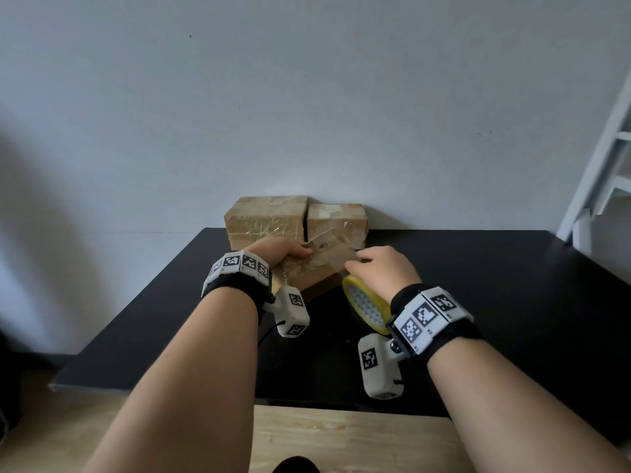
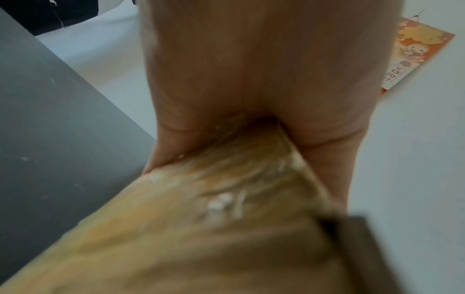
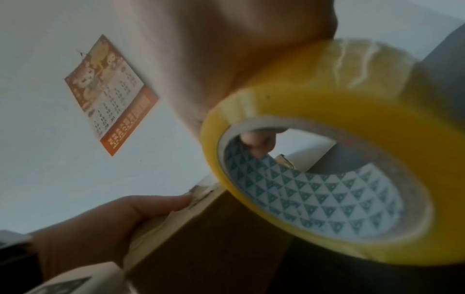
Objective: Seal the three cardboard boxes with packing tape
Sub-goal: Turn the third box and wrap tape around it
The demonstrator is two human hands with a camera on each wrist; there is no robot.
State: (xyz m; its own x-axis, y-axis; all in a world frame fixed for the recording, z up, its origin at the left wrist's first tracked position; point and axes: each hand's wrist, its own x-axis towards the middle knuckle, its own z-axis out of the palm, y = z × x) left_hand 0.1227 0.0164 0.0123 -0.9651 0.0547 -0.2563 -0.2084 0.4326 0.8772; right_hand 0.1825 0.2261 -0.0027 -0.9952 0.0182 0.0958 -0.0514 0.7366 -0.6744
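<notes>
Two taped cardboard boxes, the left box (image 1: 266,216) and the right box (image 1: 336,220), stand side by side against the wall. In front of them a third cardboard box (image 1: 319,269) (image 2: 226,228) (image 3: 214,238) is tilted up on an edge, wrinkled tape on its top. My left hand (image 1: 293,251) (image 2: 251,79) (image 3: 113,218) grips its left end, thumb on one face and fingers on the other. My right hand (image 1: 370,264) is at the box's right corner and holds a yellow tape roll (image 1: 367,307) (image 3: 327,159), with a finger (image 3: 256,143) through its core.
The boxes sit on a black table (image 1: 512,285) pushed against a pale wall. A white ladder-like frame (image 1: 607,165) stands at the far right. A calendar (image 3: 110,95) (image 2: 415,53) hangs on the wall. Light wooden floor (image 1: 341,438) lies below the table's near edge.
</notes>
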